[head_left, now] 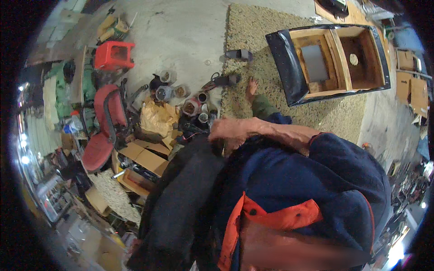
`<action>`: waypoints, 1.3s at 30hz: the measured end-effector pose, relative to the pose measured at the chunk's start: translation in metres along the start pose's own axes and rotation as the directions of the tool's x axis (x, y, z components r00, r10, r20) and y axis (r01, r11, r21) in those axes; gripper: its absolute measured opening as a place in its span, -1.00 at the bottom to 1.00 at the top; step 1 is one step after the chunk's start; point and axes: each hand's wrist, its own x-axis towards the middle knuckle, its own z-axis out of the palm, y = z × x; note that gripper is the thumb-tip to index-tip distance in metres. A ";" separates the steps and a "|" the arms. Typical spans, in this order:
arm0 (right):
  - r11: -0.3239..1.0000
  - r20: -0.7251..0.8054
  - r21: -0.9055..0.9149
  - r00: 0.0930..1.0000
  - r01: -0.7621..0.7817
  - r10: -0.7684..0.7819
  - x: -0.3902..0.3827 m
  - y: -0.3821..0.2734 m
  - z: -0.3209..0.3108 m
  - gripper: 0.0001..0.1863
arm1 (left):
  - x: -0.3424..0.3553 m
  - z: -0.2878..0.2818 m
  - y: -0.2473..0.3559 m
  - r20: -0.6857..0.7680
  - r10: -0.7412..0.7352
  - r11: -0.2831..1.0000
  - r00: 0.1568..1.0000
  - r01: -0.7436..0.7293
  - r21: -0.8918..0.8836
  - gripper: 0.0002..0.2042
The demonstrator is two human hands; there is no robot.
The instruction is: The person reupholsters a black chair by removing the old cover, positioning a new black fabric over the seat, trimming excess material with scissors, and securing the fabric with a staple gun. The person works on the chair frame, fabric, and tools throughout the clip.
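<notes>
My right forearm crosses in front of my navy shirt with its orange collar. At its end, my right hand (225, 130) is bent downward with the fingers curled, and whatever they close on is hidden. A broad dark grey cloth shape (185, 185) rises from the lower edge to just below that hand. Some skin shows under the right wrist, but I cannot tell whether it belongs to my left hand. Beyond the hands, a bare foot (252, 86) below a green trouser leg (264, 108) rests on a speckled mat (253, 27). Dark sandals (239, 55) lie beside it.
A wooden frame (341, 58) covered in black sheeting lies open side up on the mat. To the left stand several small containers (192, 107), crumpled brown paper (158, 116), an open cardboard box (144, 156), a red chair (99, 147) and a red plastic stool (114, 55).
</notes>
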 end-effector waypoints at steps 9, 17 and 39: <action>0.436 -0.358 0.849 0.932 0.298 0.061 -0.080 0.041 -0.087 0.10 | 0.098 0.216 0.143 0.292 0.276 0.949 0.916 -0.308 0.067 -0.68; 0.359 -0.731 0.668 0.666 0.652 0.152 -0.156 0.083 -0.142 -0.52 | 0.139 0.452 0.258 0.657 0.542 0.778 0.524 -0.609 -0.156 -0.70; 0.737 -0.560 0.527 -0.825 -0.422 -0.072 -0.283 -0.033 -0.137 -0.78 | -0.094 0.597 0.375 0.472 0.124 0.563 -0.873 -0.329 -0.758 -0.26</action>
